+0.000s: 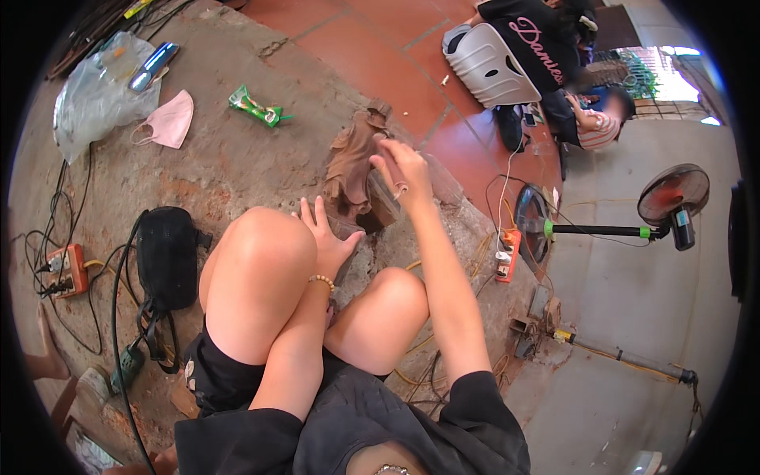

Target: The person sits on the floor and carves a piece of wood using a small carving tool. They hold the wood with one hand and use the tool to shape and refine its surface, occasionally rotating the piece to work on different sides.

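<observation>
A brown figure [348,162] with carved-looking folds stands on the rough ground in front of my knees. I cannot tell whether it is clay or wood. My left hand [326,239], with a beaded bracelet at its wrist, is spread open at the near left side of the figure. Nothing shows in its fingers. On the right side, my right hand [408,174] hovers over or touches the figure's edge. Its fingers are bent, with thumb and fingertips apart and no tool visible. Contact of either hand with the figure is unclear.
A pink mask [170,120], a green packet [257,108], a phone [153,67] and a plastic bag [99,103] lie at the far left. A black pouch [166,257], cables and power strips [507,255] flank me. A standing fan [673,198] and people are rightward.
</observation>
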`<state>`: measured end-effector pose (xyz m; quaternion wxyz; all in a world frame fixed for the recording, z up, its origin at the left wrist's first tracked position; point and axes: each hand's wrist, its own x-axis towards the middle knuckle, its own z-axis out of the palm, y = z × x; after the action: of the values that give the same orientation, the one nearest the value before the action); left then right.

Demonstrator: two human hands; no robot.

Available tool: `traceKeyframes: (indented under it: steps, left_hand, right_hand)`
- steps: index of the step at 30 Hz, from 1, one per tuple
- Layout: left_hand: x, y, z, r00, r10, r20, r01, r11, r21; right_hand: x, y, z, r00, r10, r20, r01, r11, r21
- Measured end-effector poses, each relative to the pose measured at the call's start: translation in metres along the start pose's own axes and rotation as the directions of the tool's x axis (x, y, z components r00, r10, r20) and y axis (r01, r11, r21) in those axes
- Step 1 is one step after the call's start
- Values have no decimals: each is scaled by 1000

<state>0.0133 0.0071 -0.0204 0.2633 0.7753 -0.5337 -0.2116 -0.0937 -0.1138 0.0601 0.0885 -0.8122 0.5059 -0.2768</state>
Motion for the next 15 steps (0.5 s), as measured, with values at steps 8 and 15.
traceKeyframes:
  steps: [8,15]
  left_hand:
    - [1,6,3,1000,-13,10,13,999,34]
    - [3,6,1,1000,7,-23,-7,1000,15]
  right_hand:
    - [-35,30,4,819,-35,572,6,999,52]
    - [-7,19,1,994,-107,-24,106,994,-39]
